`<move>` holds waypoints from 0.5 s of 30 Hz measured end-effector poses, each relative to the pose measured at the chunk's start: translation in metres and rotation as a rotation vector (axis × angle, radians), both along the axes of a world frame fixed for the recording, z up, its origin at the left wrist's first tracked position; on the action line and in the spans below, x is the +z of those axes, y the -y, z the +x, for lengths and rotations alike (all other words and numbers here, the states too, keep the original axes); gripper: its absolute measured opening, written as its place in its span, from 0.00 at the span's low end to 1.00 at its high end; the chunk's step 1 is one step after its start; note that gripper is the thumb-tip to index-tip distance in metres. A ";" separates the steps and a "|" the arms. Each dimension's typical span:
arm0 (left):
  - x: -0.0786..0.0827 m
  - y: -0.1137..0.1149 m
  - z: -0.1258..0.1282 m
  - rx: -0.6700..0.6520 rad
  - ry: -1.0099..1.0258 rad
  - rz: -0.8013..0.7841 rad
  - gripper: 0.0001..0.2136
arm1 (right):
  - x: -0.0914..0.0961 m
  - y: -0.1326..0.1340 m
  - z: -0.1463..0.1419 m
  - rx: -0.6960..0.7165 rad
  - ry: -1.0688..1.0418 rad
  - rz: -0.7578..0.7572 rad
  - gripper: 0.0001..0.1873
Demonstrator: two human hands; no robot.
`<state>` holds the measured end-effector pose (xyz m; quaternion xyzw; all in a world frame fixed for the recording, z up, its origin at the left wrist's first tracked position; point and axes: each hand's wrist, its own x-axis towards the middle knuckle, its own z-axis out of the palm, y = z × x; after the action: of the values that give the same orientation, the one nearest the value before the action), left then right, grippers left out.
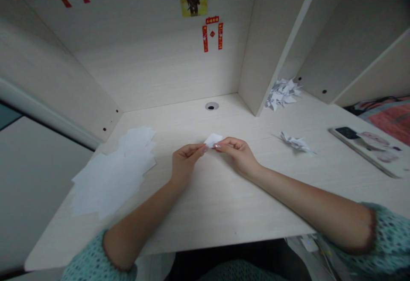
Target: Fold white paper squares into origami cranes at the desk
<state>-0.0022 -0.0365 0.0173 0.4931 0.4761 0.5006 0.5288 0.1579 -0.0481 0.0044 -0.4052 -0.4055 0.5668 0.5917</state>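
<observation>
A small folded piece of white paper (pixel 212 139) is held just above the middle of the desk. My left hand (pixel 186 160) pinches its left corner between thumb and finger. On the other side, my right hand (pixel 238 155) grips the right corner the same way, fingers closed. Left of my left hand, several flat white paper sheets (pixel 112 174) lie spread in an overlapping pile. A few folded paper pieces (pixel 297 143) rest on the desk to the right of my right hand.
A larger heap of folded paper pieces (pixel 282 93) sits behind the upright divider (pixel 272 46) at the back right. A phone in a patterned case (pixel 368 150) lies at the right. The desk (pixel 205 212) has a round cable hole (pixel 212 106) near its back wall.
</observation>
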 end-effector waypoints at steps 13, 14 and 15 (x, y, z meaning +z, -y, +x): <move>-0.002 0.002 0.000 -0.013 -0.026 0.027 0.09 | -0.004 -0.002 0.001 -0.019 -0.001 -0.061 0.09; -0.002 0.002 0.001 -0.007 -0.026 0.024 0.09 | -0.004 -0.002 0.001 -0.022 0.000 -0.061 0.09; -0.002 0.002 0.001 -0.003 -0.024 0.023 0.09 | -0.004 -0.002 0.001 -0.024 0.002 -0.058 0.09</move>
<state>-0.0016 -0.0384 0.0153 0.5058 0.4758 0.4993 0.5182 0.1587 -0.0460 0.0005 -0.4277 -0.3844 0.5706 0.5862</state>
